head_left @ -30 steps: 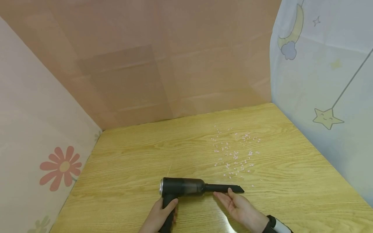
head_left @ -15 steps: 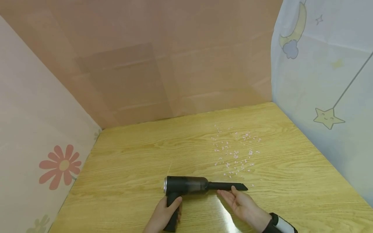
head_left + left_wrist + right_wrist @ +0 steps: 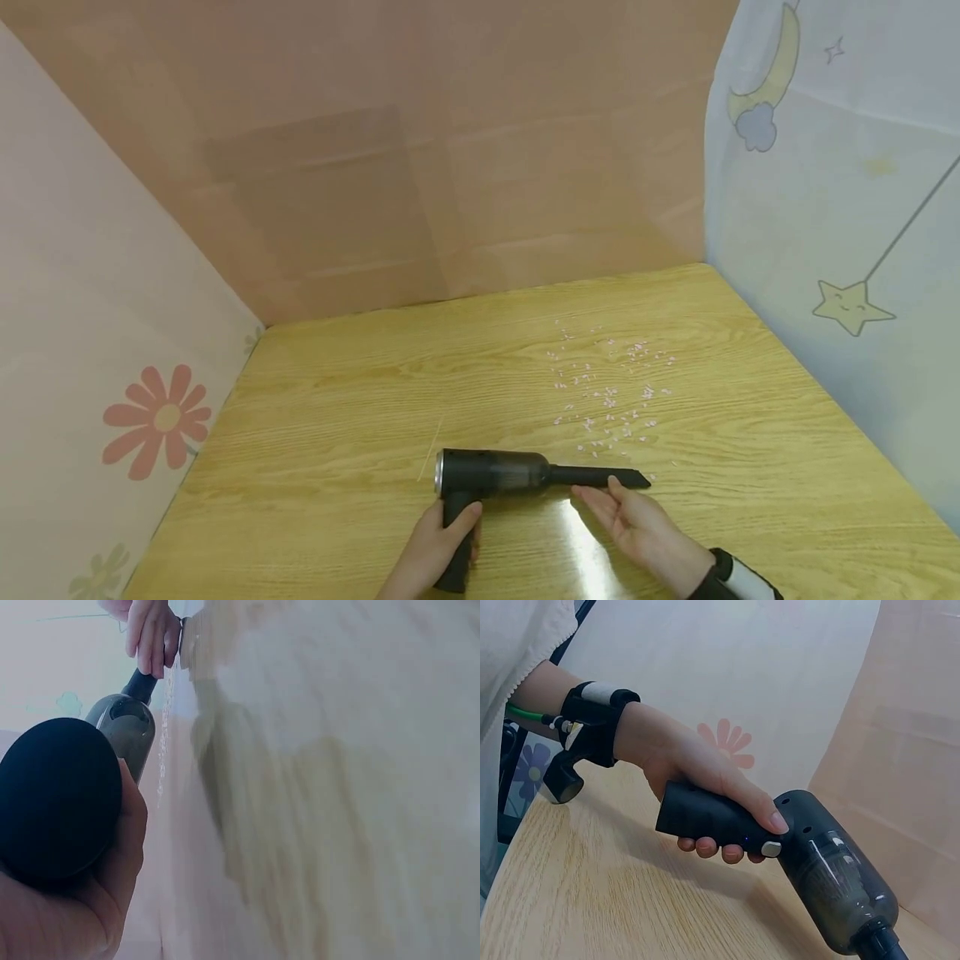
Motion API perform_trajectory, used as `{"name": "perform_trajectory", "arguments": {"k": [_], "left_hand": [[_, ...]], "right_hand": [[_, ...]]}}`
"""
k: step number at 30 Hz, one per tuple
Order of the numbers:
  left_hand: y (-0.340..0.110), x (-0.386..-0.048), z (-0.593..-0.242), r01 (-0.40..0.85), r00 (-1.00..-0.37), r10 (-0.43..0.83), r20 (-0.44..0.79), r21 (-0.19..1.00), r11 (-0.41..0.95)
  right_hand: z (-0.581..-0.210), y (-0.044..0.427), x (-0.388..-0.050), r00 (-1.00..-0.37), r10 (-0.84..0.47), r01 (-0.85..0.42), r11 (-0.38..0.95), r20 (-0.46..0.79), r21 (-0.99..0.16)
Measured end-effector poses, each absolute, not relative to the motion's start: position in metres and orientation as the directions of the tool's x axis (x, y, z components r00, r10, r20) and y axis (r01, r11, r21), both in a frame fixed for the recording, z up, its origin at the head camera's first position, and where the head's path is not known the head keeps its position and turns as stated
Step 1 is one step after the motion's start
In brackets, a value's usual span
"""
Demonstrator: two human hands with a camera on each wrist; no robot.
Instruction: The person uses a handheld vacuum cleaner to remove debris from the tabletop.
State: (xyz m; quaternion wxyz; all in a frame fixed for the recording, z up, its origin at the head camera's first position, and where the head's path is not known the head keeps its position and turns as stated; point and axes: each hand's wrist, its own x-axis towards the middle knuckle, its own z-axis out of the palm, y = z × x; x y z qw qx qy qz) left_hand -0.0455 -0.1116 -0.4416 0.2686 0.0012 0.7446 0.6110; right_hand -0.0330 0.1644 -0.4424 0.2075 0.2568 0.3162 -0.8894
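My left hand (image 3: 433,546) grips the handle of a black handheld vacuum cleaner (image 3: 487,473), fingers wrapped round it. In the right wrist view the left thumb lies near a silver button (image 3: 771,848) on the handle, and the see-through dust cup (image 3: 844,881) shows. My right hand (image 3: 641,527) pinches the narrow black nozzle (image 3: 585,476), thumb on top and fingers under it. The vacuum is held level, its slanted tip pointing right. Beyond the nozzle, small pale pink scraps (image 3: 610,402) lie scattered on the wooden table (image 3: 337,400).
A thin yellowish strand (image 3: 430,450) lies left of the vacuum. An orange-brown sheet (image 3: 450,150) closes off the back. Printed sheets stand at both sides, one with a red flower (image 3: 167,418), the other with a star (image 3: 853,308).
Both hands and the vacuum have shifted steadily to the right and slightly farther from the person. The grips look the same, and the scraps lie as before. The head view has turned slightly.
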Motion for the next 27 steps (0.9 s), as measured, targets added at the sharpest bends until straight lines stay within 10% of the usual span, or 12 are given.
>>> {"name": "perform_trajectory", "arguments": {"k": [27], "left_hand": [[-0.087,-0.051,-0.439,-0.262,-0.862,0.369,-0.347,0.929,0.262]], "right_hand": [[-0.443,0.194,-0.039,-0.793,-0.223,0.538,-0.693,-0.567,-0.481]]}}
